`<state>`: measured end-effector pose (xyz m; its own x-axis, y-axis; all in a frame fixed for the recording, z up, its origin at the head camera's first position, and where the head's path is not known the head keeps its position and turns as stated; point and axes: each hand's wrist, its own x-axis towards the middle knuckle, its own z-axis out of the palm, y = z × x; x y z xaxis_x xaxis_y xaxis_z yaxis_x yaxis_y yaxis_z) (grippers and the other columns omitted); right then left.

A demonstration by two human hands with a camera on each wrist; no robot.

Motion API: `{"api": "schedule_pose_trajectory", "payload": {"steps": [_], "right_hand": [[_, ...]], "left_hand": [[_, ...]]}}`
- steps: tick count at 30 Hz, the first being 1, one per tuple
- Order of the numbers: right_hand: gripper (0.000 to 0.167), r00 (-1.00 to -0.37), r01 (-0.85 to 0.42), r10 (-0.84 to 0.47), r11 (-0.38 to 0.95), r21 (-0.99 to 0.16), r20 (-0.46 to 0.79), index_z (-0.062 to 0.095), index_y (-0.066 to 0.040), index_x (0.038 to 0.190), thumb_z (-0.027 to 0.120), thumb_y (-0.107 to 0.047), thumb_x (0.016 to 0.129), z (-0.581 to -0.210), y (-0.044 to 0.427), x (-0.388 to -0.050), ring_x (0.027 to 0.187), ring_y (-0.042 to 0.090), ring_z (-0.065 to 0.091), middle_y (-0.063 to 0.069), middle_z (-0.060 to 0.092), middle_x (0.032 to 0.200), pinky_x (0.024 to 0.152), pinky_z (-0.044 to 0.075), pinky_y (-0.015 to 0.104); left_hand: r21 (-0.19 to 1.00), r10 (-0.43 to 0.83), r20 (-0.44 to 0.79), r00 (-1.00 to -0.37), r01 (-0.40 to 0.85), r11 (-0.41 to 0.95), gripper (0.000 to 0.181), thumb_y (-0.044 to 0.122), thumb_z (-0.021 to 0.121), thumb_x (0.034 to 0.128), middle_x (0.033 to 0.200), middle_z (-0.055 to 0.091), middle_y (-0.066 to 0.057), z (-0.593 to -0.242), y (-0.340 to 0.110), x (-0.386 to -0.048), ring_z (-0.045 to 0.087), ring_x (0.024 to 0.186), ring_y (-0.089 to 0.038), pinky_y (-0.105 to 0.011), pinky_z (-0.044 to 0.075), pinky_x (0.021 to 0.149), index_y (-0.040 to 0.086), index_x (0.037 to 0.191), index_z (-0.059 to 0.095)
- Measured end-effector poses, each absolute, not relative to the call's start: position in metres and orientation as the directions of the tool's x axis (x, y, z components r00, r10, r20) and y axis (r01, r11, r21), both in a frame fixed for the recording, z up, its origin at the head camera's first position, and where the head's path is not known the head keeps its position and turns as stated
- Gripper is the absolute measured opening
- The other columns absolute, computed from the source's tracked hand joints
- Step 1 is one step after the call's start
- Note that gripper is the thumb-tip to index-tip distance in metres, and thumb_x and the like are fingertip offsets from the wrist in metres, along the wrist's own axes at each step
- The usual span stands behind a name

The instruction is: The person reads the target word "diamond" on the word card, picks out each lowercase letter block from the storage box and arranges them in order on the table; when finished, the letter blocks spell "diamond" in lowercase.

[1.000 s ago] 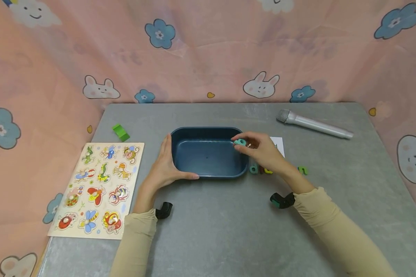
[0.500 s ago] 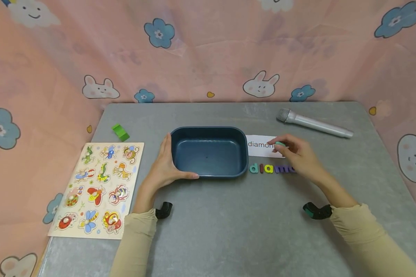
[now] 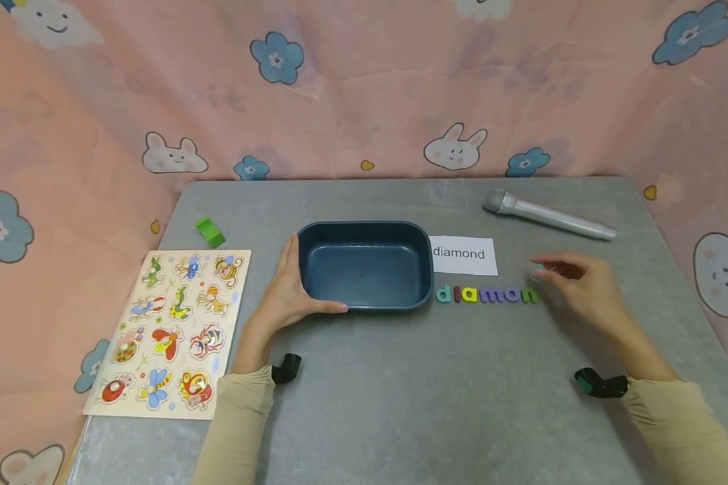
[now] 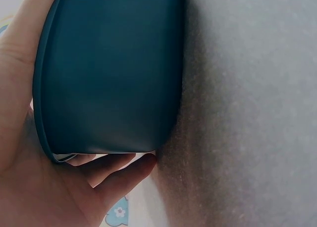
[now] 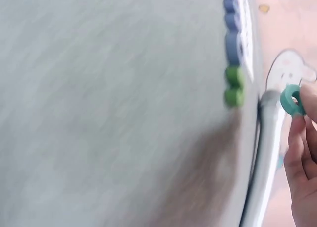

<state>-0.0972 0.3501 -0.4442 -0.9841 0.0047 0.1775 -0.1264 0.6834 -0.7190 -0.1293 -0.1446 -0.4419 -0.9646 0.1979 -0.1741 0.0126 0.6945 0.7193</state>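
Note:
My left hand (image 3: 288, 293) holds a dark blue plastic basin (image 3: 367, 308) at its near left corner. The thumb lies along the front rim and the fingers along the left side, on the outer wall of the basin (image 4: 114, 78) in the left wrist view. The basin's inside shows no objects. My right hand (image 3: 582, 286) pinches a small teal letter (image 5: 291, 100) between thumb and fingers, above the table. Its exact shape is partly hidden by the fingers. Just left of that hand, a row of coloured letters ends in a green n (image 3: 530, 296).
A white card (image 3: 464, 256) reading "diamond" lies above the letter row. The row starts with a teal d (image 3: 443, 294) by the basin. A silver microphone (image 3: 549, 214) lies at the back right. A wooden insect puzzle board (image 3: 166, 333) and a green block (image 3: 209, 232) are at left.
My right hand has moved right with the teal letter, from over the basin's right edge to past the end of the row. The card and letters are uncovered. My left hand stays on the basin.

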Motion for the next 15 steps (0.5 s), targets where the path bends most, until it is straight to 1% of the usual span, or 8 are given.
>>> {"api": "schedule_pose_trajectory", "payload": {"steps": [2,4,6,8,11,15], "right_hand": [[0.021,-0.99,-0.094,0.009,0.712,-0.696,0.144,0.079,-0.001,0.117,0.078,-0.005,0.096,-0.446,0.357,-0.094,0.078,-0.01,0.058,-0.015,0.071,0.092,0.067,0.045,0.008],[0.021,-0.994,-0.075,0.003,0.733,-0.676,0.114,0.079,0.001,0.116,0.078,-0.004,0.096,-0.448,0.363,-0.092,0.075,-0.009,0.059,-0.002,0.075,0.091,0.064,0.046,0.01],[0.02,-0.996,-0.058,-0.003,0.754,-0.655,0.085,0.078,0.002,0.116,0.078,-0.003,0.096,-0.451,0.367,-0.09,0.072,-0.007,0.059,0.011,0.076,0.092,0.061,0.046,0.012],[0.021,-0.999,-0.037,-0.001,0.758,-0.652,0.055,0.076,0.003,0.116,0.077,-0.004,0.096,-0.453,0.369,-0.089,0.07,-0.007,0.06,0.019,0.076,0.092,0.059,0.046,0.013],[0.02,-1.0,-0.016,0.005,0.763,-0.646,0.03,0.074,0.004,0.115,0.077,-0.005,0.097,-0.457,0.37,-0.088,0.069,-0.008,0.059,0.021,0.076,0.092,0.059,0.047,0.014],[0.018,-1.0,0.001,0.009,0.768,-0.64,0.01,0.074,0.005,0.111,0.077,-0.007,0.097,-0.458,0.369,-0.087,0.07,-0.01,0.058,0.02,0.076,0.093,0.06,0.046,0.014]], "left_hand": [[0.722,0.198,-0.171,-0.965,0.014,0.692,0.159,0.054,0.1,0.0639,0.18,-0.009,-0.007,-0.442,-0.145,-0.129,0.006,0.167,-0.034,-0.062,0.024,0.129,0.017,0.171,-0.012],[0.722,0.197,-0.17,-0.965,0.014,0.692,0.159,0.054,0.1,0.0636,0.18,-0.009,-0.007,-0.442,-0.145,-0.129,0.007,0.167,-0.035,-0.063,0.024,0.129,0.017,0.171,-0.012],[0.72,0.2,-0.166,-0.966,0.02,0.694,0.16,0.054,0.1,0.0633,0.18,-0.009,-0.008,-0.442,-0.145,-0.129,0.008,0.166,-0.036,-0.064,0.024,0.128,0.016,0.171,-0.012],[0.718,0.201,-0.163,-0.966,0.024,0.696,0.16,0.054,0.1,0.063,0.18,-0.008,-0.009,-0.442,-0.145,-0.13,0.008,0.166,-0.037,-0.064,0.024,0.128,0.016,0.171,-0.012],[0.717,0.205,-0.163,-0.965,0.027,0.697,0.16,0.054,0.1,0.0631,0.18,-0.008,-0.01,-0.442,-0.145,-0.13,0.008,0.166,-0.037,-0.064,0.024,0.128,0.015,0.171,-0.012],[0.72,0.203,-0.167,-0.965,0.022,0.693,0.16,0.054,0.1,0.0635,0.18,-0.008,-0.009,-0.441,-0.145,-0.129,0.008,0.166,-0.036,-0.064,0.024,0.128,0.016,0.171,-0.012]]}}
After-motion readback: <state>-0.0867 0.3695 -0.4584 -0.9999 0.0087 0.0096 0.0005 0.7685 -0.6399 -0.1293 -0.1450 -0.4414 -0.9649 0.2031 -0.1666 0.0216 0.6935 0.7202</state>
